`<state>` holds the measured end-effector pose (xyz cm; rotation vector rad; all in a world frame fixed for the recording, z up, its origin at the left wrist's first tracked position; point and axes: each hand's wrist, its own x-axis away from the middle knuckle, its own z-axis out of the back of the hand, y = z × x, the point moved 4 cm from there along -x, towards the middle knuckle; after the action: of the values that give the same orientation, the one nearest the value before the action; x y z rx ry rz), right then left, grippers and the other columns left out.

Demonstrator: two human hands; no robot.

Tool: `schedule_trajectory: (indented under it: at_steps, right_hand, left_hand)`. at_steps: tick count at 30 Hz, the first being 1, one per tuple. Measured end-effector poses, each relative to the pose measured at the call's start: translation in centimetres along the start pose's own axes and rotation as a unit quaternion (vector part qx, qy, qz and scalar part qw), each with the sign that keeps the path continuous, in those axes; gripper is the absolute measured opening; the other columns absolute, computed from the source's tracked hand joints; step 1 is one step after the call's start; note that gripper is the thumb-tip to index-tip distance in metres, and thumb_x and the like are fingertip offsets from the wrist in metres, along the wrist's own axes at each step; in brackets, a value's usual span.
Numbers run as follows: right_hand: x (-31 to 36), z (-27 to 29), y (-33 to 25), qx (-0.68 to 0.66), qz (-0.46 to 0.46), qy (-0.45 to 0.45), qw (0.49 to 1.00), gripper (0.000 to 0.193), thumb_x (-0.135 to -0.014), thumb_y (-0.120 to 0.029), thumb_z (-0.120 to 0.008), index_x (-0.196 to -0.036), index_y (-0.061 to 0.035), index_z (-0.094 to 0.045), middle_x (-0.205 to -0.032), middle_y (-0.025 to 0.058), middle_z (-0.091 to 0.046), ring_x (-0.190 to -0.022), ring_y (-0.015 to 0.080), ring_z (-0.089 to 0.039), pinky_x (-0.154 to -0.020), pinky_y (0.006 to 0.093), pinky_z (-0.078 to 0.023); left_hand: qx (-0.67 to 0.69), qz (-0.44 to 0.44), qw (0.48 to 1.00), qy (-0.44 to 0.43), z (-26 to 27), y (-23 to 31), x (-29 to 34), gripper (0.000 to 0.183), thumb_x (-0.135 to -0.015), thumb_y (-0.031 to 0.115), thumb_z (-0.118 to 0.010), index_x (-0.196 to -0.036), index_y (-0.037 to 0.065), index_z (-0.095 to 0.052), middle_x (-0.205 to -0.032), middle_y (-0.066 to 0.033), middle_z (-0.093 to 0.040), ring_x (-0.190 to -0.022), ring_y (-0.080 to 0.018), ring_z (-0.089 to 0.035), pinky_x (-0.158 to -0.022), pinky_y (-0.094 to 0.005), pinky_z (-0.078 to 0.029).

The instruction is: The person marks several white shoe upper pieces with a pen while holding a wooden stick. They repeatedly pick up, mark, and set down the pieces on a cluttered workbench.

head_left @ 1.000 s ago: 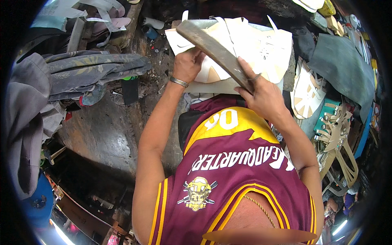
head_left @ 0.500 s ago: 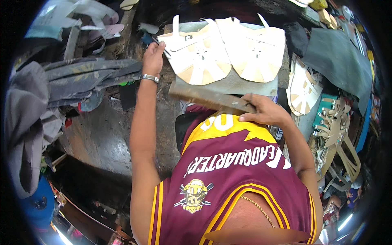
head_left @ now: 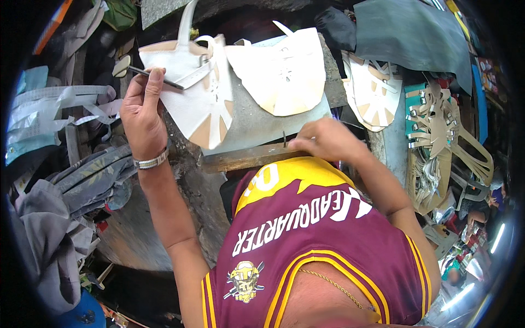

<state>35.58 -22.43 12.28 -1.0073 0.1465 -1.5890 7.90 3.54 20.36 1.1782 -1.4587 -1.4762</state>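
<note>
Right grip (head_left: 326,136) — fingers (head_left: 299,144) partly hidden (curled under)

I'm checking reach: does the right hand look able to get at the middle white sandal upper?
Probably yes: the right hand, at the end of the wooden bar, is close to the middle white sandal upper, and only bare grey board shows between them.

Plain grey cloth (head_left: 46,246) lies beside patterned cloth (head_left: 90,183).
</note>
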Motion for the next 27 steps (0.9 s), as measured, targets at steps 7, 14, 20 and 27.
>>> schedule_trajectory:
  at_steps: [7,14,20,27]
  right_hand:
    - [-4.8,7.7,9.2,-0.272,-0.096,0.382,0.878,0.08,-0.115,-0.059,-0.054,-0.171,-0.0056,-0.037,-0.157,0.0224,-0.059,-0.135,0.0284,-0.061,-0.107,0.0418,-0.054]
    - [-7.9,6.9,11.2,-0.461,-0.108,0.384,0.793,0.081,-0.114,-0.055,-0.059,-0.164,0.0073,-0.044,-0.149,0.0219,-0.066,-0.137,0.0267,-0.063,-0.117,0.0371,-0.046]
    - [-9.0,6.0,8.2,-0.278,-0.118,0.28,0.911,0.053,-0.1,-0.024,-0.08,-0.142,0.0062,-0.066,-0.123,0.0255,-0.077,-0.116,0.0357,-0.075,-0.1,0.043,-0.056]
    - [-9.2,17.4,1.6,-0.279,0.199,0.333,0.878,0.038,-0.102,-0.013,-0.07,-0.138,0.0016,-0.069,-0.129,0.0149,-0.078,-0.119,0.0231,-0.073,-0.106,0.0382,-0.055]
  left_hand:
    - [0.228,0.003,0.973,-0.038,-5.5,2.8,-1.8,0.021,-0.109,0.016,-0.074,-0.122,0.0,-0.074,-0.121,-0.0099,-0.079,-0.113,-0.0178,-0.075,-0.104,-0.0321,-0.056]
    - [0.015,0.266,0.964,0.008,-8.7,-14.3,1.8,0.015,-0.11,0.022,-0.074,-0.105,0.009,-0.069,-0.111,-0.0023,-0.076,-0.092,-0.0111,-0.073,-0.081,-0.0292,-0.061]
    - [-0.032,0.271,0.962,-0.023,-7.0,-19.8,2.9,0.02,-0.112,0.024,-0.072,-0.11,0.004,-0.072,-0.115,-0.0037,-0.076,-0.096,-0.0115,-0.071,-0.085,-0.0328,-0.063]
    - [0.115,0.293,0.947,0.062,-6.1,-18.6,3.7,0.029,-0.112,0.027,-0.071,-0.121,0.0,-0.071,-0.117,-0.0076,-0.076,-0.101,-0.0133,-0.072,-0.086,-0.0323,-0.064]
